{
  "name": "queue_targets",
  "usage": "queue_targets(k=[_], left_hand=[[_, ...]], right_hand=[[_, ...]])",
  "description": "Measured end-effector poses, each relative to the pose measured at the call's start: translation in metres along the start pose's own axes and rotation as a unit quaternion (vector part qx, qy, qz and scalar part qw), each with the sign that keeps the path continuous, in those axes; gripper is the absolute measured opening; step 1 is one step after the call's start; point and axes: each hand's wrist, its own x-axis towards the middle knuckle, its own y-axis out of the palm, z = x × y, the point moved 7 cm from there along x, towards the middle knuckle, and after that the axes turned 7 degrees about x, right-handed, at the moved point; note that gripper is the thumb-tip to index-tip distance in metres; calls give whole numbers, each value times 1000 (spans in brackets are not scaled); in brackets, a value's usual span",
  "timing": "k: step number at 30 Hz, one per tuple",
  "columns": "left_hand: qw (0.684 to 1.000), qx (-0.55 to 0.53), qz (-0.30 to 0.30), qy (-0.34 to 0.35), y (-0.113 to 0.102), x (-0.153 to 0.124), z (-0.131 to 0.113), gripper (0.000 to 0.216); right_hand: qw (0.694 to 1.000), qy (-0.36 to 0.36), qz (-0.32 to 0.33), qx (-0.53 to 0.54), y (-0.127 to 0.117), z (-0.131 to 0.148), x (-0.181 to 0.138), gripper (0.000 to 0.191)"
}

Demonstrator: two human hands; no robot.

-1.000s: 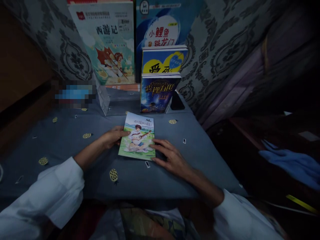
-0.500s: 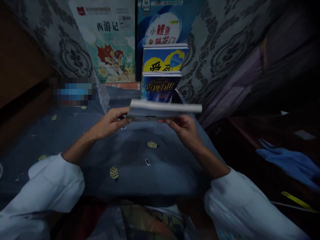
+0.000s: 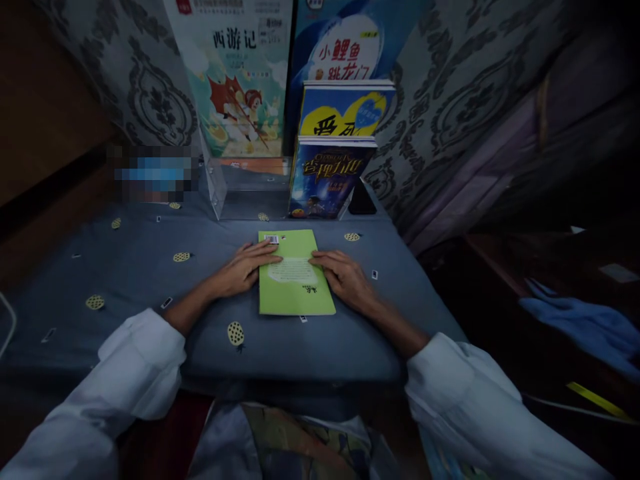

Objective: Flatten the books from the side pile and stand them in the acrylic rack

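Observation:
A thin green book [image 3: 295, 297] lies flat on the dark patterned tablecloth [image 3: 200, 353], with a barcode at its upper left and a pale block of text in the middle. My left hand [image 3: 246, 268] rests on its left edge, fingers stretched out over the cover. On the opposite edge my right hand [image 3: 345, 277] touches the cover with its extended fingertips. Behind the book, a dark blue book [image 3: 320, 190] and a blue-and-yellow book [image 3: 320, 107] stand upright, one in front of the other, in a clear plastic stand [image 3: 250, 203].
Two taller picture books, a pale teal one [image 3: 200, 67] and a blue one [image 3: 395, 40], stand at the back. A dark phone-like object [image 3: 363, 199] is beside the stand. Blue cloth [image 3: 585, 327] lies off to the right.
The book, previously held up and tilted edge-on between both hands, now lies flat on the tablecloth. My hands have lowered with it and their fingers now rest on its cover.

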Motion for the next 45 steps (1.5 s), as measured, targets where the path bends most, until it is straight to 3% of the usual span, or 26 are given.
queue_targets(k=[5, 10, 17, 22, 27, 32, 45], left_hand=[[1000, 7, 30, -5, -7, 0, 4, 59], [999, 14, -7, -39, -11, 3, 10, 57], [995, 47, -34, -76, -11, 9, 13, 71], [991, 110, -2, -82, -13, 25, 6, 63], [988, 139, 51, -48, -2, 62, -14, 56], [988, 145, 46, -17, 9, 93, -31, 51], [992, 121, -6, 20, 16, 107, -24, 53]], right_hand=[[1000, -6, 4, -10, 0, 4, 3, 35], [999, 0, 9, -32, 9, 9, 14, 30], [998, 55, 23, -28, 30, -2, 28, 45], [999, 43, 9, -10, 33, -1, 29, 40], [999, 43, 5, -15, 30, 6, 31, 36], [999, 41, -18, -13, 20, 11, 30, 28], [997, 58, -32, 42, 10, -5, 28, 29]])
